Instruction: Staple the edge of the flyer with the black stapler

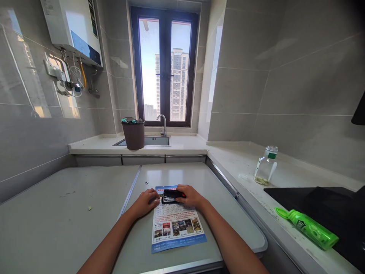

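Observation:
A black stapler point(169, 195) lies over the upper part of a printed flyer point(178, 213), its jaw end toward the left. My right hand point(190, 196) is closed around its right end. Beside the jaw end, at the flyer's left edge, my left hand point(147, 202) has its fingers curled together. What those fingers hold, if anything, is too small to make out. Two tiny dark bits point(146, 182) sit on the folding table just above my left hand. The flyer is blue and white, with rows of photos near its bottom.
The pale folding table point(85, 228) has a seam left of the flyer. Behind it, a dark bin point(134, 135) stands by the sink point(156, 140). On the right counter are a glass jar point(265, 165), a green bottle point(313, 228) and a black cooktop point(342, 205).

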`<state>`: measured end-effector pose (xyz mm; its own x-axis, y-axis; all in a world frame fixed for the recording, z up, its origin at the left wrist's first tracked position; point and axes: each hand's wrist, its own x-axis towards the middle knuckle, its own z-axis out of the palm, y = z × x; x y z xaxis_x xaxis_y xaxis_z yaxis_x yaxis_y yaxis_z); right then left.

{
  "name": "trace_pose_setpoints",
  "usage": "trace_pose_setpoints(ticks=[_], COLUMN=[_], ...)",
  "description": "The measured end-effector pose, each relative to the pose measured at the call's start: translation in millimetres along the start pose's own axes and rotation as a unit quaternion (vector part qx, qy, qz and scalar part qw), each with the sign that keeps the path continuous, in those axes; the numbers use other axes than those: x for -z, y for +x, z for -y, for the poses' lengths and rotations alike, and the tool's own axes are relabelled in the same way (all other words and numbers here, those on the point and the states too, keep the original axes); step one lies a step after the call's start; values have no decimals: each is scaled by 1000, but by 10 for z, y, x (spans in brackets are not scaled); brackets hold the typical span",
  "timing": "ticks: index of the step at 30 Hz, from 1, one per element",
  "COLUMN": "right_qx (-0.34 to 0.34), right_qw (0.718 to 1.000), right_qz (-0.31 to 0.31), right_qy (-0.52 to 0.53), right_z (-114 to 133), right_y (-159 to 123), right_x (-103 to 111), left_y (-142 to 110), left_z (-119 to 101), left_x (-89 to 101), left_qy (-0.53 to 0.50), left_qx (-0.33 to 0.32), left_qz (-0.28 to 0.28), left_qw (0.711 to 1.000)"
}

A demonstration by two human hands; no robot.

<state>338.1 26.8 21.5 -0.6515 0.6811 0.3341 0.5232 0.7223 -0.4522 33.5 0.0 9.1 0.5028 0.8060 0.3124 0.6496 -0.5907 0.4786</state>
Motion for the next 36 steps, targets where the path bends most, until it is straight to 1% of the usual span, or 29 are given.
trace_pose_setpoints(ticks=[4, 8, 11, 15, 18, 21, 23, 25, 27, 29, 31, 36], right_qx=[-13, -19, -25, -86, -123, -179, -208, -231, -257, -278, -284, -281], right_qw=[1000, 1000, 998, 983, 961, 919, 892, 869, 845, 832, 834, 862], right_qz=[6, 1, 3, 18, 26, 26, 40, 51, 49, 41, 38, 34], right_qy=[-2, 9, 60, 163, 248, 349, 399, 435, 465, 478, 472, 421], right_z=[-13, -6, -46, -166, -228, -241, -243, -251, -264, -271, -264, -214], right_y=[1, 10, 13, 6, -7, -21, -26, -26, -21, -17, -15, -18], right_x=[-38, -46, -23, 42, 97, 128, 127, 112, 90, 73, 69, 94], left_y=[-15, -12, 10, 41, 51, 52, 52, 52, 55, 60, 69, 86], left_z=[-29, -50, -59, -85, -102, -101, -96, -92, -93, -97, -102, -100], left_x=[-2, -27, -56, -73, -73, -73, -73, -73, -72, -72, -73, -84], left_qy=[10, -18, -24, -6, 1, -10, -21, -30, -39, -51, -67, -119], left_qx=[7, -23, -31, -26, -27, -23, -18, -15, -10, -2, 8, 33], left_qz=[-12, -8, 5, 7, 7, 10, 11, 12, 12, 7, 1, -27], left_qw=[1000, 1000, 999, 1000, 1000, 1000, 1000, 999, 999, 999, 998, 992])
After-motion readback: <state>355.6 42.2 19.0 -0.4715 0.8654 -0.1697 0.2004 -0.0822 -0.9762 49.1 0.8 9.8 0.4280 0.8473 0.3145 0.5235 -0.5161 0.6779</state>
